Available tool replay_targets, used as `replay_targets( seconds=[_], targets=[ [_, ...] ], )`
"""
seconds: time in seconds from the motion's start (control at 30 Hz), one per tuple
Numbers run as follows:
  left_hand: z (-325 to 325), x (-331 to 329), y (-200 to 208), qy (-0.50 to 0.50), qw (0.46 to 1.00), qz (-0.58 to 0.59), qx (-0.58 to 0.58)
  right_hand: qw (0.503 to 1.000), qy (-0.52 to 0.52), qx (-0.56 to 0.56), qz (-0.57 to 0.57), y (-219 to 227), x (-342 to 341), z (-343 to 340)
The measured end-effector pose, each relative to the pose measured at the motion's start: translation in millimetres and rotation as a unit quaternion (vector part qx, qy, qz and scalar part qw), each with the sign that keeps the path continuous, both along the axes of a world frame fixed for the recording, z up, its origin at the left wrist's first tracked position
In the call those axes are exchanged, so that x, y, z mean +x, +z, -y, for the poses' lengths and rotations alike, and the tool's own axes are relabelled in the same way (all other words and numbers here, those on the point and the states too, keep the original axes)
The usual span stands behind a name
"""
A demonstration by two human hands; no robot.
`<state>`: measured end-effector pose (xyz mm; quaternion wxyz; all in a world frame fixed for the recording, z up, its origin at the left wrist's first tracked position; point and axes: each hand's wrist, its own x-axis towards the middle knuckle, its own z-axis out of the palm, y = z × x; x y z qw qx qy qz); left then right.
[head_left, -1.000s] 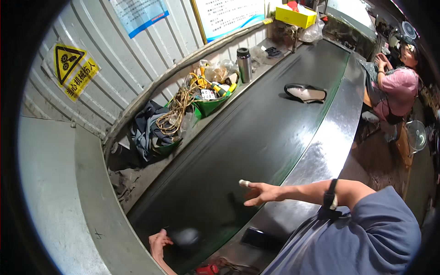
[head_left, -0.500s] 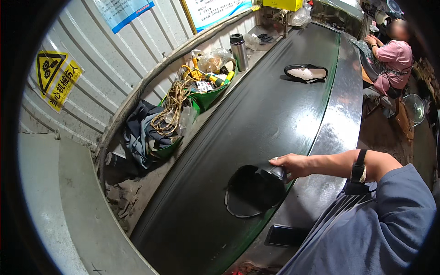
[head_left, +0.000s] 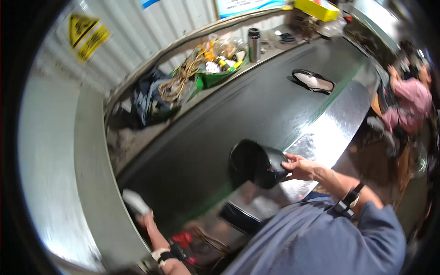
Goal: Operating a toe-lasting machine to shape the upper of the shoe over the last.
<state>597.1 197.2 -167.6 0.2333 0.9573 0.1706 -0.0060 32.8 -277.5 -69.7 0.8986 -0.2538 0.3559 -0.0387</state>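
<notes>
The glossy black curved piece [head_left: 275, 161] is just left of the right hand [head_left: 299, 168], its right edge pinched between thumb and fingers, above the near side of the dark belt [head_left: 220, 121]. It reaches leftward from the fingertips, its long axis running roughly across the view and dipping toward the hand. A pale grey piece [head_left: 134, 201] meets the left hand [head_left: 145, 220], pointing away from it to the upper left; blur means I cannot tell how those fingers close.
</notes>
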Motion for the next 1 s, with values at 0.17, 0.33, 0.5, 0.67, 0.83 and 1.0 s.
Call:
replay_targets(
  seconds=[0.17,0.33,0.5,0.67,0.83,1.0],
  targets=[
    [112,-190,89,-0.442,0.842,0.302,0.069,0.995,-0.071,-0.062,-0.022,-7,-83,15],
    [232,-366,138,-0.66,0.707,0.25,-0.041,0.983,-0.181,-0.026,-0.013,2,-124,31],
    [293,-520,101,-0.77,0.551,0.311,-0.076,0.973,-0.23,0.01,-0.021,11,-143,39],
    [320,-576,85,-0.77,0.579,0.191,-0.186,0.977,-0.159,-0.145,-0.007,31,-161,43],
    [343,-480,102,-0.116,0.445,-0.455,-0.763,0.752,0.242,-0.597,-0.139,48,-195,-2],
    [352,-425,78,-0.206,0.72,-0.42,-0.513,0.473,0.153,-0.868,0.022,-17,-179,-61]
  ],
)
